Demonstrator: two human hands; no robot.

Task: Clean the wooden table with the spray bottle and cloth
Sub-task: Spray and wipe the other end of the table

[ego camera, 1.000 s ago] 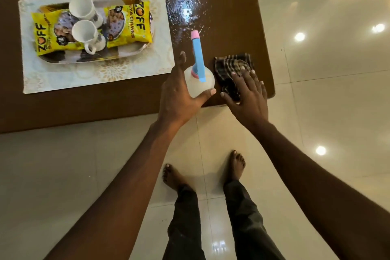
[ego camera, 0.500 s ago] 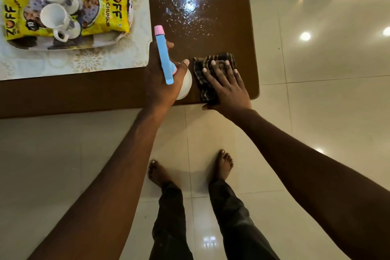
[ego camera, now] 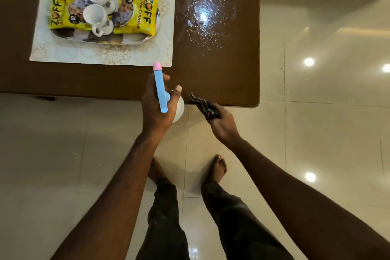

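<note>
Table (ego camera: 221, 82) first, head cam view: smooth dark brown wood top with rounded corners. A glittery patch of spray droplets (ego camera: 204, 15) sits toward its right end.

Spray bottle (ego camera: 161, 91) is in my left hand (ego camera: 150, 112), right over the near edge of the table. It's got a round white plastic body, a long light-blue head and a little pink nozzle cap pointing away from me. My fingers are wrapped round the neck, thumb tip up beside the blue part.

My right hand (ego camera: 223, 124) is just off the table edge, fingers curled tight on a bunched-up dark checked cloth (ego camera: 203, 103). One crumpled end pokes over the edge, and I can't tell if it touches the wood.

Further left there's a pale placemat (ego camera: 105, 55) with a gold flower pattern. A shiny tray (ego camera: 126, 42) sits on it, holding two white cups (ego camera: 94, 16) with handles. Under them are two glossy yellow packets (ego camera: 137, 17) reading "ZOFF". One also says "CHUNKS", the other has a "10" badge.

Floor (ego camera: 316, 133) is glossy cream tile, with my bare feet (ego camera: 218, 167) on it.
</note>
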